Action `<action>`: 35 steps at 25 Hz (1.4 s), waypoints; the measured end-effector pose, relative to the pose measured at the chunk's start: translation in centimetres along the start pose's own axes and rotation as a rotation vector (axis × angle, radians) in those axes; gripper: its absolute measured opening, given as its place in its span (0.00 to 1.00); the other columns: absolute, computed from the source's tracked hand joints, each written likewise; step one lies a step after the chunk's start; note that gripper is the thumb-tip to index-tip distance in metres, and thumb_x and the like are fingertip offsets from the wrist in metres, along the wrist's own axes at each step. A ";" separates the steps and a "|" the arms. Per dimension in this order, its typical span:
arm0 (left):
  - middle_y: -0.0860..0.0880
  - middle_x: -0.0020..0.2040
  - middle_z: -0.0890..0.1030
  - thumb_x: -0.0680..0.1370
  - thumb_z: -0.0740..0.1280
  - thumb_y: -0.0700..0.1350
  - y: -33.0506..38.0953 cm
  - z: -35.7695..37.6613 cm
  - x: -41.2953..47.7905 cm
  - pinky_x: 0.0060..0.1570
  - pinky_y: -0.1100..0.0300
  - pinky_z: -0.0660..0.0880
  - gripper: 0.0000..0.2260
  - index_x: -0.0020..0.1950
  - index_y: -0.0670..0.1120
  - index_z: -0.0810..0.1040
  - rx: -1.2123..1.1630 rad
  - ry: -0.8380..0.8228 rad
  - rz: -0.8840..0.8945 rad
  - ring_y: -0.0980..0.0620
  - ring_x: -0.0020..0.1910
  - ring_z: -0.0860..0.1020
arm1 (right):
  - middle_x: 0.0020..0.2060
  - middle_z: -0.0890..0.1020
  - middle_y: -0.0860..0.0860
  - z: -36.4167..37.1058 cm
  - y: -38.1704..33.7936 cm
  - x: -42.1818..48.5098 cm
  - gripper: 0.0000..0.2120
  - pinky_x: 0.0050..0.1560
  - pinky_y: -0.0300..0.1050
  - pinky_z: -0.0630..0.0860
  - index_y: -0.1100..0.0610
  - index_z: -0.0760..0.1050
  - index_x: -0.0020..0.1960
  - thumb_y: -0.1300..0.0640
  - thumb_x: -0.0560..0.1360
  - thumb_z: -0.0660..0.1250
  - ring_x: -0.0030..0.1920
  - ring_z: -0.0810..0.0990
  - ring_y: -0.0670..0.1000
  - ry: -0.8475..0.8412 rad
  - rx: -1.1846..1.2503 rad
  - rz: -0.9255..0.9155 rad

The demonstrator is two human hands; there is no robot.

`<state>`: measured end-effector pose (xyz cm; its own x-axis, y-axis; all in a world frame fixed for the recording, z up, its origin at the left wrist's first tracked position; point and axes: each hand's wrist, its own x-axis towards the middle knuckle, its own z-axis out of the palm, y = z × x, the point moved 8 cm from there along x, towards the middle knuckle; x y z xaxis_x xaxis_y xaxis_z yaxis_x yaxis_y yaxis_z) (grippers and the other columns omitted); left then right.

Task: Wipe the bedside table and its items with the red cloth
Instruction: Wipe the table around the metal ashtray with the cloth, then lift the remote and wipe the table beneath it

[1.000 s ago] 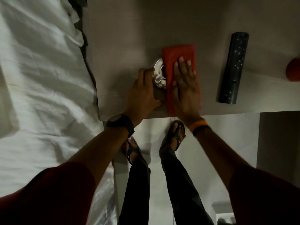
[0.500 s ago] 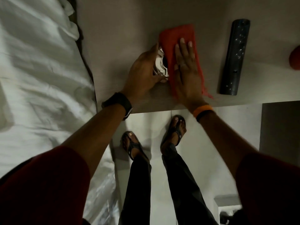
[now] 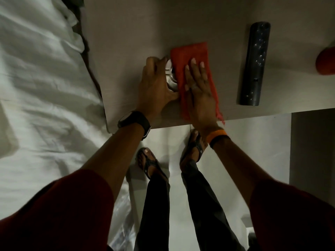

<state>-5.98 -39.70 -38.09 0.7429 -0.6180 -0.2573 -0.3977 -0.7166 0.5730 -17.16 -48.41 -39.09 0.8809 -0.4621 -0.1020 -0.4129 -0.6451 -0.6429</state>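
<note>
The red cloth [image 3: 189, 57] lies folded on the grey-brown bedside table [image 3: 130, 42], reaching down to the table's front edge. My right hand [image 3: 198, 87] lies flat on the cloth with the fingers spread, pressing it down. Just left of the cloth, my left hand [image 3: 155, 86] is curled around a small shiny silver object [image 3: 170, 77], which is mostly hidden between the hand and the cloth. A black remote control [image 3: 254, 64] lies lengthwise on the table to the right of the cloth.
A bed with a white crumpled sheet [image 3: 41, 87] borders the table on the left. A round red object [image 3: 326, 60] sits at the right edge of the frame. Below the table's front edge are a pale floor and my sandalled feet.
My right hand slid the red cloth away from me, then back toward the front edge. My left hand kept hold of the silver object beside it.
</note>
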 end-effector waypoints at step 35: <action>0.45 0.78 0.67 0.86 0.54 0.56 16.9 13.4 1.1 0.73 0.50 0.68 0.24 0.81 0.50 0.59 -0.914 -0.269 -0.434 0.49 0.74 0.70 | 0.81 0.57 0.54 -12.8 12.9 -3.2 0.22 0.82 0.61 0.51 0.56 0.60 0.78 0.57 0.85 0.56 0.82 0.54 0.55 0.069 0.281 0.445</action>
<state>-19.11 -56.84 -39.12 0.5356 -0.4984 -0.6817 0.5163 -0.4455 0.7314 -28.28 -63.07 -37.31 0.6131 -0.6994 -0.3674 -0.6575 -0.1939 -0.7281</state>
